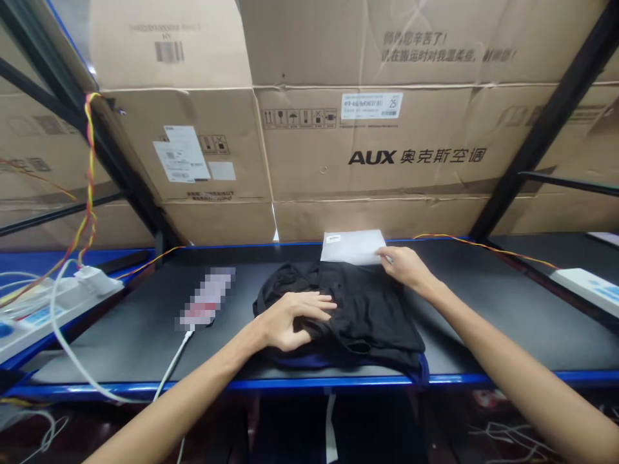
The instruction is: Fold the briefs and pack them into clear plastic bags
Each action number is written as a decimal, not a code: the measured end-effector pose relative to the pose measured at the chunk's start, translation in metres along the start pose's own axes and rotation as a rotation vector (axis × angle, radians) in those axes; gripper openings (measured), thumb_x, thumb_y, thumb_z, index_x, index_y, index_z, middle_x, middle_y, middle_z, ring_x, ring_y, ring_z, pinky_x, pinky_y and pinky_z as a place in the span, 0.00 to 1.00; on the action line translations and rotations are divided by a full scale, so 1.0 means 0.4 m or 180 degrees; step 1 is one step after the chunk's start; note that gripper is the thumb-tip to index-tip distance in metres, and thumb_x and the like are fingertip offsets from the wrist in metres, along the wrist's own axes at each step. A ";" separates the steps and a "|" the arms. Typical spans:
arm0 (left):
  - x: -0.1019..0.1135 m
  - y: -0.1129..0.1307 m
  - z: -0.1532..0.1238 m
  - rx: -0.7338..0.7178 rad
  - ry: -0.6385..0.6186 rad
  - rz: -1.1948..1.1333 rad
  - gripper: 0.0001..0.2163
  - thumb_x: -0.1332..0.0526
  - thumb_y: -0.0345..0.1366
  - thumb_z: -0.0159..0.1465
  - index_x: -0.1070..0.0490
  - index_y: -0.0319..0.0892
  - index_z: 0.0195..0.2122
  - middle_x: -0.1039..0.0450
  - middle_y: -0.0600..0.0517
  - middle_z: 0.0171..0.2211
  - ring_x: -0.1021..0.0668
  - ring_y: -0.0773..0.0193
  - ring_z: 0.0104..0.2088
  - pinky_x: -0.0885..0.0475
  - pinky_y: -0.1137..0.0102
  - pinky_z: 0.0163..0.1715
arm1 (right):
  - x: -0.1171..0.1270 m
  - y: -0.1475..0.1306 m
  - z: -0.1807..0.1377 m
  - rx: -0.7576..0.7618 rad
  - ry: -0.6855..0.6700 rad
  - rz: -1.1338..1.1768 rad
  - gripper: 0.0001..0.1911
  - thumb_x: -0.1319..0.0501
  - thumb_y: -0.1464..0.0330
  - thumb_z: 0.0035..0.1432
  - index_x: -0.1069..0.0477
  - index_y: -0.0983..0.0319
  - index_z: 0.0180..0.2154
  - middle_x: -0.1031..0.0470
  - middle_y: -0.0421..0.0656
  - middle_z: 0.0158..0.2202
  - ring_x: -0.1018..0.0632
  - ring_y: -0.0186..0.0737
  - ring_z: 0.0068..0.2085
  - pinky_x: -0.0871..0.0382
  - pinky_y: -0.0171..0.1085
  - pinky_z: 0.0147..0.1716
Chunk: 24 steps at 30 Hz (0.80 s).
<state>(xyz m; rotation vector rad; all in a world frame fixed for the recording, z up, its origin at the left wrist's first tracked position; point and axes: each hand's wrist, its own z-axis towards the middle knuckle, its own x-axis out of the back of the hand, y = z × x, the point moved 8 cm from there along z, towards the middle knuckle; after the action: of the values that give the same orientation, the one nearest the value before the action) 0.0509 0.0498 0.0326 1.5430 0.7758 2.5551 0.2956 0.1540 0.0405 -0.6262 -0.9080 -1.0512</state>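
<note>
A folded black garment point(377, 309) lies on the dark shelf top, with dark blue fabric point(309, 359) showing under its front edge. My left hand point(294, 319) rests over the left part of the garment, fingers stretched out and apart, holding nothing. At the garment's far edge, my right hand point(403, 265) pinches the right corner of a flat white packet point(353, 245) between thumb and fingers. A small label sits on the packet's upper left. The packet's near edge meets the black cloth; whether it goes underneath, I cannot tell.
A phone point(207, 299), blurred out, lies left with a white charging cable point(167, 370) plugged in. Power strips stand at the left point(53, 309) and right point(590, 287). Large cardboard boxes point(309, 167) form the back wall between black metal posts. A blue rim point(217, 388) edges the shelf.
</note>
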 end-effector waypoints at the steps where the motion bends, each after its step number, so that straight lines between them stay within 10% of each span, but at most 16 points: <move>1: 0.000 0.003 0.000 0.0012 -0.0017 0.0043 0.28 0.43 0.27 0.51 0.28 0.46 0.55 0.29 0.48 0.58 0.30 0.52 0.61 0.39 0.52 0.63 | -0.005 0.015 0.002 -0.0077 -0.0009 0.0005 0.17 0.46 0.76 0.57 0.21 0.63 0.43 0.18 0.48 0.43 0.18 0.49 0.42 0.25 0.41 0.44; 7: -0.004 0.003 0.007 0.0135 -0.0167 0.0415 0.31 0.43 0.26 0.50 0.31 0.47 0.58 0.37 0.50 0.63 0.41 0.48 0.67 0.44 0.48 0.65 | -0.020 0.042 -0.004 -0.0223 0.0016 0.0121 0.16 0.45 0.74 0.57 0.21 0.62 0.42 0.18 0.48 0.43 0.18 0.49 0.43 0.24 0.42 0.44; 19: 0.040 0.007 0.065 0.0878 0.0432 0.1910 0.17 0.39 0.33 0.61 0.32 0.43 0.53 0.24 0.46 0.51 0.20 0.53 0.47 0.24 0.65 0.42 | 0.057 -0.147 -0.165 0.0873 -0.0160 0.0543 0.15 0.45 0.65 0.66 0.24 0.60 0.50 0.24 0.47 0.53 0.28 0.50 0.59 0.31 0.50 0.57; 24: -0.034 0.008 0.126 0.0940 0.0046 0.2091 0.22 0.40 0.31 0.61 0.37 0.41 0.58 0.26 0.43 0.52 0.23 0.51 0.50 0.24 0.64 0.42 | 0.009 -0.143 -0.191 0.0727 -0.0619 0.0902 0.19 0.47 0.65 0.68 0.30 0.55 0.57 0.27 0.45 0.58 0.31 0.50 0.61 0.36 0.55 0.60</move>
<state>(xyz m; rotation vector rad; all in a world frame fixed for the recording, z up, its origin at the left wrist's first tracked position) 0.1007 0.0623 0.0416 2.1771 0.7737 2.9901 0.2685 0.0692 0.0066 -0.6503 -1.0563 -0.6302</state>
